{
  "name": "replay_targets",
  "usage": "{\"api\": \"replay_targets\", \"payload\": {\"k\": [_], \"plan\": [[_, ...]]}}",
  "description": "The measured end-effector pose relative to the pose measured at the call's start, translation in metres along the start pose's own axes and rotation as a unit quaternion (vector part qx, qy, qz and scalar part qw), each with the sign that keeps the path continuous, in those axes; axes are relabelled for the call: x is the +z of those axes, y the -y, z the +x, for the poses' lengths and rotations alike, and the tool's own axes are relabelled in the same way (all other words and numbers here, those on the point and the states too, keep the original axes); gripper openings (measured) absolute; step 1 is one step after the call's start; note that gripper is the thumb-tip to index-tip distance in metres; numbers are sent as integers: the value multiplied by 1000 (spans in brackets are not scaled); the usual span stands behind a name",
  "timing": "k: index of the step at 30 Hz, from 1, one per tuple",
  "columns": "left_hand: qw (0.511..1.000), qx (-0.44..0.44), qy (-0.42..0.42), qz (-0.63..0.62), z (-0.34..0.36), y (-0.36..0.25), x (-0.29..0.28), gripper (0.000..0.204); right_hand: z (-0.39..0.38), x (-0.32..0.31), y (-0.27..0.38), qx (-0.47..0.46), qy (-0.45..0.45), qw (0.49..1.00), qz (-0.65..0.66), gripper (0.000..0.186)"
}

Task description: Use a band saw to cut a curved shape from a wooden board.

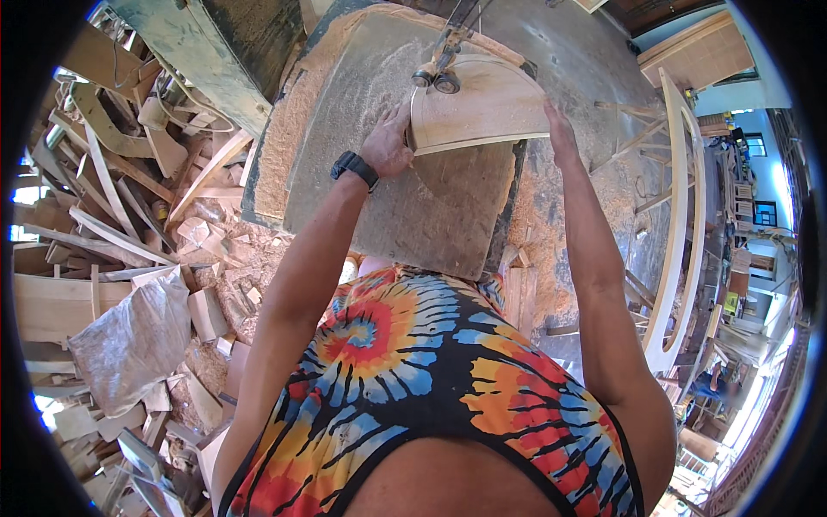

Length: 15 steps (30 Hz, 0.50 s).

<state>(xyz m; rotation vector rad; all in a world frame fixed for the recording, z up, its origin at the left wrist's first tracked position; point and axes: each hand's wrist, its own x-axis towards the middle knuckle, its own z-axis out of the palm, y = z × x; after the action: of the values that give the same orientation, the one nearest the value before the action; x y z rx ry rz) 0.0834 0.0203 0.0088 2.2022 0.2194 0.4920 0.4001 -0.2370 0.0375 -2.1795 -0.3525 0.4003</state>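
Note:
A pale half-round wooden board lies on the sawdust-covered machine table, its straight edge toward me and its curved edge away. My left hand grips the board's left end, thumb at the near corner and fingers along the side; a dark watch is on that wrist. At the opposite end, my right hand holds the edge with its fingers, partly hidden behind the wood. Right above the board's far left part hangs a saw guide with small round rollers. The blade itself cannot be made out.
Curved wood offcuts and a crumpled plastic sheet are heaped at left. A dusty machine body stands at the far left of the table. On the right stands a tall curved wooden frame; sawdust covers the floor.

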Motion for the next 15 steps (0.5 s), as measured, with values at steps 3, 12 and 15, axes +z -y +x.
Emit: {"api": "replay_targets", "payload": {"k": [3,12,15], "plan": [[1000,4,17,-18,3,2,-2,87,-1,-3,-2,5,1,1000,7,98],[1000,18,12,6,3,1,0,86,-5,-6,-1,-2,18,1000,21,97],[1000,-9,-7,24,-4,0,5,86,-8,-6,7,-6,30,999,40,96]]}}
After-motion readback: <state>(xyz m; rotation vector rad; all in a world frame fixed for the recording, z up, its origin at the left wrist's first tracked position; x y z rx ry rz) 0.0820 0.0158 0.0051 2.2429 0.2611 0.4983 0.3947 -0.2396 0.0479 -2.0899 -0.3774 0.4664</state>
